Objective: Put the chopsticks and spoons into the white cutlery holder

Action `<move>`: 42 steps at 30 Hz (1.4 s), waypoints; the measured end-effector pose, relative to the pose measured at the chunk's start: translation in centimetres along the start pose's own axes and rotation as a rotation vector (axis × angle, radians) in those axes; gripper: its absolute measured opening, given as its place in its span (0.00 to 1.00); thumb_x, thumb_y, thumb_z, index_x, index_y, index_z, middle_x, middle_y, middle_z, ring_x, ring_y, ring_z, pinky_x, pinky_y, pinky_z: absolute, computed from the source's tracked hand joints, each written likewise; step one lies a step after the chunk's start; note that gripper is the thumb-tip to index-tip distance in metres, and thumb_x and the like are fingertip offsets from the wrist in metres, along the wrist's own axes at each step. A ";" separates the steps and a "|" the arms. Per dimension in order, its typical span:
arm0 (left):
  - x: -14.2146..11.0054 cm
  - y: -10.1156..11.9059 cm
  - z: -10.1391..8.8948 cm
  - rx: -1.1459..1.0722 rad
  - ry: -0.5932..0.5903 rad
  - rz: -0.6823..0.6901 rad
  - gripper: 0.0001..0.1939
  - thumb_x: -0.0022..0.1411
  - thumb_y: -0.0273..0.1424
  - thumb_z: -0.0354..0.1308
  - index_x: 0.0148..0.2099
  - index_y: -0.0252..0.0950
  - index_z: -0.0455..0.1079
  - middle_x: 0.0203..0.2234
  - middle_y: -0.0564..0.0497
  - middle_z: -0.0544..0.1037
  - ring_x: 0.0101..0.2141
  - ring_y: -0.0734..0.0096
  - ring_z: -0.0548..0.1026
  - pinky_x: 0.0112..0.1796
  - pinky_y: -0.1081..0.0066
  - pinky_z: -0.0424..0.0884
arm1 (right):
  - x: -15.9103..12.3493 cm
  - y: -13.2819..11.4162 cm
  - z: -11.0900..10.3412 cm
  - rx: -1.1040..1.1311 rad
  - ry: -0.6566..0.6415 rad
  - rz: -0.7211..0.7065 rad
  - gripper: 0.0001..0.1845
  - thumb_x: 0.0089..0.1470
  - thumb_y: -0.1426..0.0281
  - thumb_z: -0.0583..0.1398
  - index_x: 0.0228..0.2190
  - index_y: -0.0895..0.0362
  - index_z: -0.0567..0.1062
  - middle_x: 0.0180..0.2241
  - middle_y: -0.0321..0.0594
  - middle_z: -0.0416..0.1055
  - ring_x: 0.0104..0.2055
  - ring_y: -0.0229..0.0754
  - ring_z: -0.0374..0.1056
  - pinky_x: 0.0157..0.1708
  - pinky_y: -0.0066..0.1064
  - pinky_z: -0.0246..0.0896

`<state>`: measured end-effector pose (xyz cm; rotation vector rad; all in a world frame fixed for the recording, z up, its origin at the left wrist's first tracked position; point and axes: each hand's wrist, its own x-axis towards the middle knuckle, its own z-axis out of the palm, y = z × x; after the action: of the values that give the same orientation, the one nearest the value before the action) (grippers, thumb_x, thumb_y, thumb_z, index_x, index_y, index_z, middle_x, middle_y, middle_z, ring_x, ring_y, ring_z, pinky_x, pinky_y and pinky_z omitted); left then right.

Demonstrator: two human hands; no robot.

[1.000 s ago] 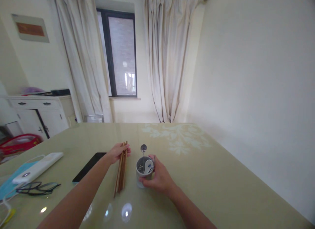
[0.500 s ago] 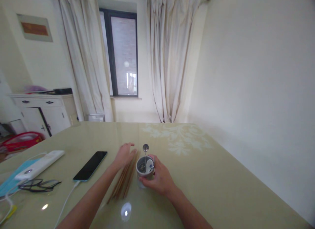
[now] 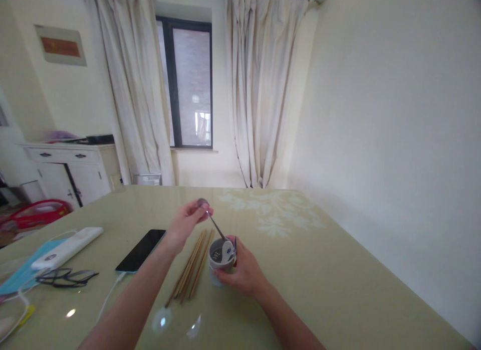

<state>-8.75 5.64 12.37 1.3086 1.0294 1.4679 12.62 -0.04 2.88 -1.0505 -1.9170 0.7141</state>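
Observation:
My right hand (image 3: 242, 272) wraps round the right side of a grey utensil holder (image 3: 217, 274) that has small holes in its bottom. Inside the holder leans a white ceramic spoon (image 3: 227, 250) with a blue mark, and a dark utensil end shows beside it near my fingers. With its fingers pinched, my left hand (image 3: 190, 217) grips a metal spoon (image 3: 215, 224) by its bowl end, above and left of the holder. The spoon slants down, its handle end at the holder's rim. Several wooden chopsticks (image 3: 190, 270) lie on the table left of the holder.
To the left on the glossy table (image 3: 338, 290) lie a black phone (image 3: 141, 250) with a white cable, folded glasses (image 3: 66, 278), a white power strip (image 3: 67, 247) and a blue face mask (image 3: 32, 270). A wall (image 3: 394, 139) runs along the table's right side.
My left hand has moved up from beside the chopsticks and taken hold of the metal spoon's bowl, tilting the spoon leftward. My right hand stays on the holder.

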 end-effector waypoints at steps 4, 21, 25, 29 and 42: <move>2.4 1.3 -4.5 -0.082 0.181 -0.055 0.30 0.42 0.48 0.79 0.43 0.37 0.78 0.32 0.50 0.83 0.33 0.69 0.80 0.38 0.70 0.77 | 0.2 0.2 0.2 0.006 0.015 -0.004 0.40 0.43 0.66 0.75 0.56 0.51 0.69 0.49 0.42 0.79 0.47 0.51 0.76 0.45 0.37 0.71; 1.8 -10.5 -6.8 0.756 -0.005 -0.411 0.17 0.46 0.41 0.71 0.22 0.38 0.67 0.12 0.57 0.66 0.22 0.67 0.73 0.26 0.71 0.64 | 0.2 0.4 0.4 0.008 0.034 -0.013 0.40 0.43 0.65 0.75 0.56 0.52 0.70 0.50 0.43 0.79 0.49 0.53 0.76 0.48 0.39 0.72; 2.2 -9.6 -6.5 0.914 0.008 -0.297 0.10 0.49 0.35 0.68 0.23 0.37 0.72 0.18 0.51 0.75 0.31 0.57 0.79 0.33 0.68 0.68 | 0.2 1.0 0.6 -0.031 0.040 -0.013 0.44 0.43 0.63 0.75 0.60 0.52 0.67 0.54 0.46 0.78 0.54 0.56 0.76 0.56 0.46 0.69; 1.5 -6.3 -4.3 0.914 -0.056 -0.110 0.14 0.59 0.36 0.63 0.45 0.36 0.80 0.42 0.45 0.85 0.43 0.59 0.81 0.44 0.67 0.72 | 0.1 1.5 0.9 -0.041 0.040 -0.015 0.48 0.44 0.61 0.75 0.63 0.53 0.66 0.57 0.49 0.77 0.58 0.60 0.75 0.59 0.50 0.68; -0.2 -2.1 3.5 1.150 -0.533 0.392 0.11 0.68 0.28 0.56 0.43 0.40 0.81 0.42 0.46 0.85 0.45 0.58 0.81 0.48 0.63 0.72 | 0.9 2.2 1.0 -0.027 0.144 -0.020 0.33 0.48 0.62 0.72 0.55 0.53 0.72 0.47 0.45 0.81 0.46 0.55 0.78 0.46 0.42 0.73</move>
<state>-5.04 6.03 10.62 2.6445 1.3201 0.5903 12.37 1.78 1.04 -1.0688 -1.8158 0.5867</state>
